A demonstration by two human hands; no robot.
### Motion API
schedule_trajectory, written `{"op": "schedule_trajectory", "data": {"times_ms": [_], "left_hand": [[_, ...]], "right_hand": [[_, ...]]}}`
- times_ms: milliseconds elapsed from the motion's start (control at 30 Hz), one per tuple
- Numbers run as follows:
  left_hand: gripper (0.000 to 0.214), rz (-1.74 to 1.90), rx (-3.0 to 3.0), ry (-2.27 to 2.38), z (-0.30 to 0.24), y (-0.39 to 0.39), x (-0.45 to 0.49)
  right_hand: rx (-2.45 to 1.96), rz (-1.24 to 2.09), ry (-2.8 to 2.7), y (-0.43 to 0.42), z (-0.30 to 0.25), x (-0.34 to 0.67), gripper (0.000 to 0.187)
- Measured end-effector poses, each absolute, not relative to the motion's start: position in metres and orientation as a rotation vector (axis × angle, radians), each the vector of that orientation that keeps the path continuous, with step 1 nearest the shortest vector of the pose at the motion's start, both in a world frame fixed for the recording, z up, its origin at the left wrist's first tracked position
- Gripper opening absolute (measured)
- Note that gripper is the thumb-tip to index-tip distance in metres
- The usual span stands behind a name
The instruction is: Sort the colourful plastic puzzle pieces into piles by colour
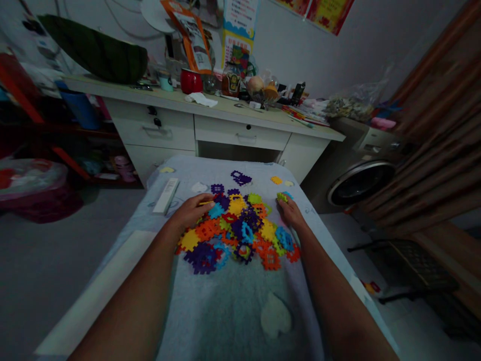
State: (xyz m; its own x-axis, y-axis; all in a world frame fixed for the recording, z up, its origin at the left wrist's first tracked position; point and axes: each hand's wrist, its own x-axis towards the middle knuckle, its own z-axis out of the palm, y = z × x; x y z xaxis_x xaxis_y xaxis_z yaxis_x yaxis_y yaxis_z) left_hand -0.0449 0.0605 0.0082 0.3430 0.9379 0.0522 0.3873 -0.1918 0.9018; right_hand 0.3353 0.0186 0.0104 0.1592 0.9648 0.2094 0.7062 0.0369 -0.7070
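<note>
A heap of plastic interlocking building pieces (240,225) in purple, orange, yellow, blue, red and green lies on a cloth-covered table (225,311). At the heap's upper left, my left hand (193,210) is closed on a thin yellow piece (206,202), its fingers touching the pieces beside it. To the right, my right hand (291,210) pinches a yellow-green piece (281,197), with a bit of blue showing behind the fingers. Purple pieces (241,177) and an orange-yellow piece (276,180) lie apart on the far side.
A long white box (166,195) rests on the table's left side. Behind stands a white desk (225,108) bearing a large watermelon piece (93,50), a red pot (191,81) and jars. A washing machine (361,170) is at right, a metal-framed chair (409,265) below it.
</note>
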Motion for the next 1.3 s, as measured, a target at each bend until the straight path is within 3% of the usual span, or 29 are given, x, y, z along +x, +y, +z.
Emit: {"op": "schedule_trajectory", "data": {"times_ms": [400,667,800,1000,1167,1300], "left_hand": [[0.062,0.882,1.773,1.221,0.008,0.059,-0.041],[0.063,0.890,1.802,1.282,0.006,0.059,-0.038],[0.065,0.856,1.807,1.307,0.006,0.059,-0.037],[0.068,0.848,1.843,1.326,0.007,0.057,-0.037],[0.068,0.837,1.875,1.343,0.007,0.058,-0.037],[0.068,0.859,1.862,1.338,0.008,0.058,-0.035]], "right_hand": [[-1.431,0.731,-1.724,0.031,0.004,0.254,0.045],[-1.357,0.833,-1.809,0.013,0.027,0.264,0.042],[-1.441,0.733,-1.750,0.005,0.042,0.293,0.032],[-1.845,0.652,-1.411,-0.014,0.037,0.351,0.048],[-2.191,0.248,-1.556,-0.021,0.021,0.375,0.032],[-2.314,0.060,-1.605,-0.006,0.019,0.380,0.039]]}}
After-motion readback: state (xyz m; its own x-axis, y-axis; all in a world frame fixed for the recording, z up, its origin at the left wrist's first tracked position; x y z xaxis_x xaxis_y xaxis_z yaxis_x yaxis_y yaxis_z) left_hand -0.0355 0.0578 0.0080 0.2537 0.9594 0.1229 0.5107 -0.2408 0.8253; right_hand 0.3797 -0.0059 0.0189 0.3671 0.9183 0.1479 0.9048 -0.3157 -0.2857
